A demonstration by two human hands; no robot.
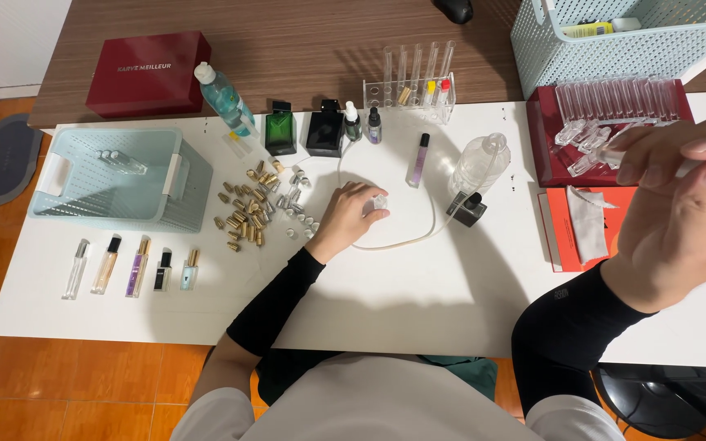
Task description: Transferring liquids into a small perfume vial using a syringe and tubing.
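The white table point(418, 302) carries a blue basket point(108, 175), five small vials point(132, 266), gold caps point(245, 214), green bottle point(279, 131), black bottle point(324, 131), a test tube rack point(410, 88) and a thin hose point(418, 237).

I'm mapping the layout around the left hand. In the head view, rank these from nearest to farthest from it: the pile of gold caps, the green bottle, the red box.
From the left hand:
1. Pile of gold caps, just to its left.
2. Green bottle, behind it, toward the table's back edge.
3. Red box, far back left on the brown desk.
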